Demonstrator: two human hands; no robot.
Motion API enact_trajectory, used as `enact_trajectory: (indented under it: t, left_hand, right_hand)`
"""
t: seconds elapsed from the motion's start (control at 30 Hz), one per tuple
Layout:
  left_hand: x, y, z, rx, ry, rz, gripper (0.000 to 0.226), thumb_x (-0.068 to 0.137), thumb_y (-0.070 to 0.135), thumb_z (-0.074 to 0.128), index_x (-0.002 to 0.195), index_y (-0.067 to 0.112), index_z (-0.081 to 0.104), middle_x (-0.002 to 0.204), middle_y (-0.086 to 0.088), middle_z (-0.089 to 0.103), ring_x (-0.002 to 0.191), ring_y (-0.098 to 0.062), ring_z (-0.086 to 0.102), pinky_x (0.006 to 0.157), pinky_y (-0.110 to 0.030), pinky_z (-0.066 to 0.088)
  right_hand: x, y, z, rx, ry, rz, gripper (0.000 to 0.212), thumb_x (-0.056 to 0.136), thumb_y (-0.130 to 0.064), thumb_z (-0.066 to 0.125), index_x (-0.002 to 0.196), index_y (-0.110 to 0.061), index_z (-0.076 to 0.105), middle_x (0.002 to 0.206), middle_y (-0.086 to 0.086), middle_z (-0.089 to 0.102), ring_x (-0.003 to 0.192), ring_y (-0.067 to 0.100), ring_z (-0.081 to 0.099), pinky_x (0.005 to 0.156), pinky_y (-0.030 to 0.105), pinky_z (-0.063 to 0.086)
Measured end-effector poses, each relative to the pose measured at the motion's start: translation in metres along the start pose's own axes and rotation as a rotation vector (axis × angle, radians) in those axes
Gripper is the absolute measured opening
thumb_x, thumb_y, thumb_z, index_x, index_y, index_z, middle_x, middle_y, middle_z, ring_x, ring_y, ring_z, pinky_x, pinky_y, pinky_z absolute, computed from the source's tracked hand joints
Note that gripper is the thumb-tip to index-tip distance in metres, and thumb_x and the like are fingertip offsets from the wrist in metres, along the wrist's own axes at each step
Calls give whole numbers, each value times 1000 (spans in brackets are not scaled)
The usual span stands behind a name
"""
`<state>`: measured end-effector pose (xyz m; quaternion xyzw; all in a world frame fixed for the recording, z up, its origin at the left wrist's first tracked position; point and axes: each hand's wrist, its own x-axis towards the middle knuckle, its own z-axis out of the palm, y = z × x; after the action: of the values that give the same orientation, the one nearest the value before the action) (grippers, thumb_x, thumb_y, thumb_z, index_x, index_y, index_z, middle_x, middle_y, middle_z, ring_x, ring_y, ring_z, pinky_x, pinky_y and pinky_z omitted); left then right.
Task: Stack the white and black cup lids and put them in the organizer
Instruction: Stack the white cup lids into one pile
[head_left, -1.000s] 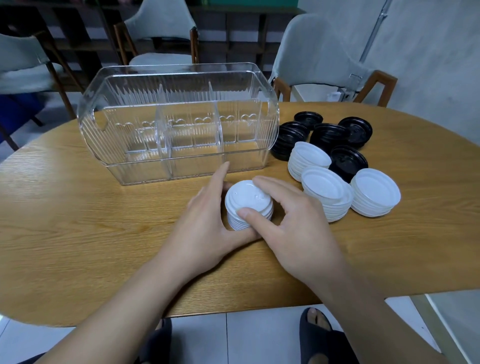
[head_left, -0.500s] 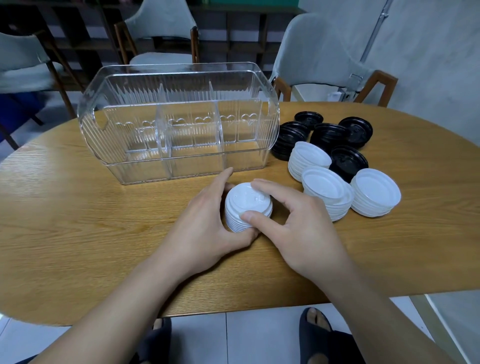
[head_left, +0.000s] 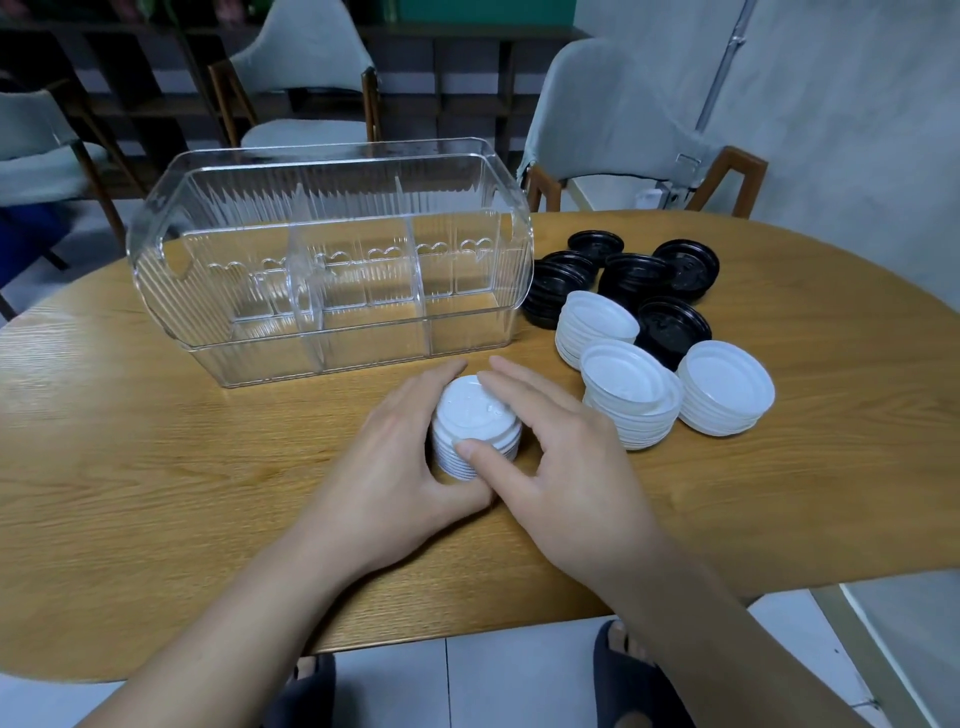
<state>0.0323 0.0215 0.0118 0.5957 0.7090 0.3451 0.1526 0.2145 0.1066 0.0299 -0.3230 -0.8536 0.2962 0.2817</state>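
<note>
Both hands, left (head_left: 395, 457) and right (head_left: 566, 457), still cup the white stack (head_left: 475, 423) at centre frame; unmoved, squaring continues, organizer (head_left: 332, 260) unfilled.

Even, soft indoor light with faint shadows, sheen on the table (head_left: 156, 493) (wide-angle bending at edges), focus sharp.

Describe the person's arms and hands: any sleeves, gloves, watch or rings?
Both forearms are bare up to the frame edge, no sleeves in view. The left hand and right hand wear no gloves. No watch, band or ring shows on either wrist or the fingers.
</note>
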Motion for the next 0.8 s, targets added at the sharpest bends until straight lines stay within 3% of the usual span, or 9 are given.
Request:
enact_trajectory:
  t: [0.07, 0.17, 0.3, 0.4, 0.53, 0.67, 0.8]
  left_hand:
    - [1, 0, 0, -13, 24, -1, 99, 80, 68, 77, 168, 39, 40, 162, 27, 51, 149, 4, 48, 122, -26, 41]
    - [2, 3, -1, -49, 74, -2, 82, 90, 70, 77, 161, 37, 51, 153, 27, 60, 141, 5, 56, 114, -22, 46]
    - [3, 4, 0, -31, 96, 6, 75, 88, 72, 78, 151, 37, 58, 142, 26, 65, 133, 4, 60, 108, -20, 46]
    - [2, 4, -1, -21, 93, 0, 79, 85, 77, 74, 152, 39, 56, 145, 28, 63, 134, 8, 57, 108, -11, 40]
    - [1, 5, -1, -24, 96, -3, 79, 85, 79, 72, 152, 42, 56, 146, 31, 61, 135, 10, 55, 107, -9, 38]
    - [1, 4, -1, -33, 90, -2, 81, 84, 81, 70, 153, 41, 56, 147, 30, 61, 137, 5, 57, 109, -18, 42]
    - [1, 4, -2, -41, 94, -3, 79, 85, 79, 73, 153, 43, 56, 147, 31, 61, 137, 6, 56, 110, -18, 42]
  right_hand:
    - [-1, 0, -1, 1, 6, -29, 57, 101, -42, 78, 154, -27, 63, 167, -17, 49, 153, -4, 43, 122, 9, 30]
    - [-3, 2, -4, -37, 135, -146, 45, 102, -32, 77, 144, -16, 71, 157, -6, 62, 147, 8, 55, 123, 28, 42]
    - [0, 12, -20, -250, 368, -332, 24, 98, -14, 83, 121, -9, 81, 127, 1, 76, 120, 22, 69, 113, 44, 45]
    - [3, 23, -35, -402, 462, -242, 24, 97, -29, 85, 117, -16, 82, 119, -2, 73, 115, 25, 64, 115, 44, 36]
    - [2, 34, -42, -513, 421, -21, 38, 91, -46, 87, 118, -21, 79, 117, -5, 65, 115, 25, 57, 112, 47, 33]
    - [2, 36, -44, -552, 416, 33, 25, 90, -43, 88, 104, -23, 81, 107, -8, 67, 111, 26, 58, 107, 47, 33]
    - [2, 35, -44, -571, 434, 16, 12, 92, -35, 87, 90, -27, 79, 97, -11, 68, 106, 22, 57, 104, 43, 32]
